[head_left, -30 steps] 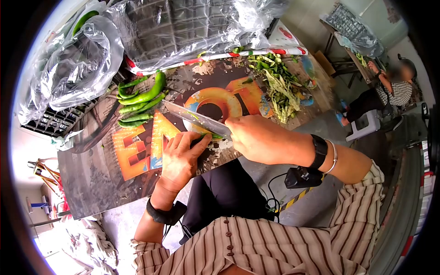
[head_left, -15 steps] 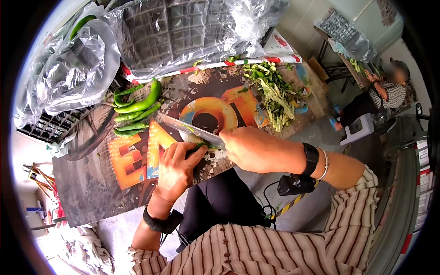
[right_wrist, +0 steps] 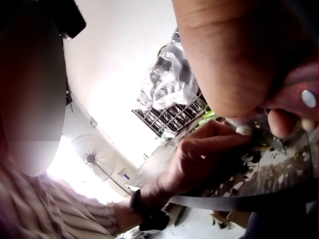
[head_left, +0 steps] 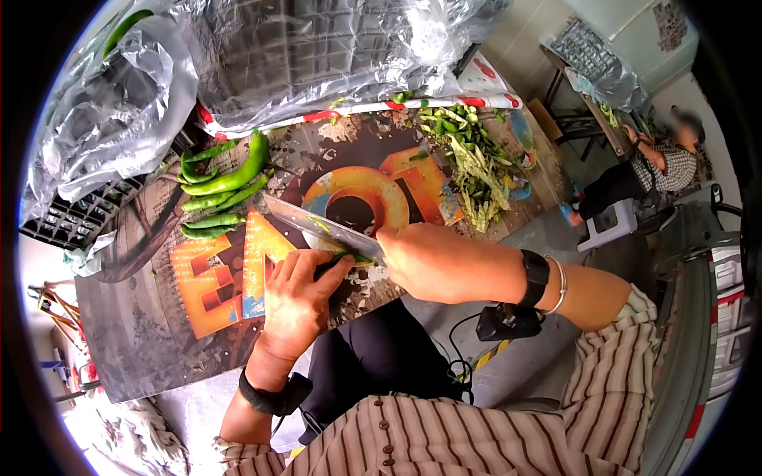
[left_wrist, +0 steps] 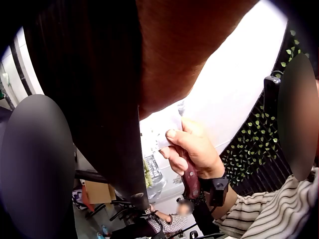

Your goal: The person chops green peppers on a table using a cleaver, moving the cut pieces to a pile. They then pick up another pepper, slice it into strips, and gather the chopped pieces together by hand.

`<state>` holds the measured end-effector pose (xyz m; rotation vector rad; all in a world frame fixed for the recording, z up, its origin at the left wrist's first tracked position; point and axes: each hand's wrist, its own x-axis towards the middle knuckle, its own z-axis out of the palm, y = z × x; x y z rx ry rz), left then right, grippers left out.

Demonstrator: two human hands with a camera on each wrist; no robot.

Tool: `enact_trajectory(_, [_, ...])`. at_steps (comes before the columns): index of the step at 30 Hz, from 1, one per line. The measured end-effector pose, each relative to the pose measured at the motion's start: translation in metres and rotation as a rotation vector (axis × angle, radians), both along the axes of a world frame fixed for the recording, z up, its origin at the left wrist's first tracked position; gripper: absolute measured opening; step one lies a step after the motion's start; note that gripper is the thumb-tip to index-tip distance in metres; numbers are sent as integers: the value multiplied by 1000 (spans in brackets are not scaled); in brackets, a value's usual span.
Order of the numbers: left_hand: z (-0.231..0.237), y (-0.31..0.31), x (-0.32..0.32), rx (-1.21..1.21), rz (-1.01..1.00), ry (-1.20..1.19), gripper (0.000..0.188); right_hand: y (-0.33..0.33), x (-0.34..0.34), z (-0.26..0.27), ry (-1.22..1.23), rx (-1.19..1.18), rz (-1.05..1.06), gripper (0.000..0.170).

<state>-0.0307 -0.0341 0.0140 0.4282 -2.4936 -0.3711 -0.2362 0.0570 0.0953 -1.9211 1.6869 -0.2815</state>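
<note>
In the head view, my right hand (head_left: 432, 262) grips a kitchen knife (head_left: 317, 225) with a broad steel blade, slanted across the table just beyond my left fingers. The left wrist view shows its dark red handle (left_wrist: 191, 180) with rivets inside the curled fingers. My left hand (head_left: 298, 301) holds a green pepper (head_left: 362, 258) down on the table near its front edge, mostly hidden by fingers and blade. Small green bits cling to the blade. Several whole green peppers (head_left: 238, 173) lie to the left; a heap of cut green pepper (head_left: 473, 163) lies to the right.
The wooden table (head_left: 127, 341) bears large orange letters. Along its back stands a crate under clear plastic (head_left: 317, 55); a plastic bag (head_left: 119, 103) sits on a black crate (head_left: 87, 210) at left. Another person (head_left: 667, 163) sits at a table far right.
The head view has shifted, so the table and peppers appear farther left. Both hands keep their holds, the knife staying close to the left fingers with only small movement.
</note>
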Motion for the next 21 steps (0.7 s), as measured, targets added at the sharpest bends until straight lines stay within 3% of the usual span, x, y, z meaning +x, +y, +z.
enact_trajectory(13, [1, 2, 1, 2, 2, -15, 49, -16, 7, -23, -47, -188, 8, 15])
enact_trajectory(16, [1, 3, -2, 1, 26, 47, 40, -27, 1, -27, -81, -161, -24, 20])
enact_trajectory(21, [-4, 0, 1, -5, 1, 16, 49, -21, -8, -21, -121, -239, -65, 21])
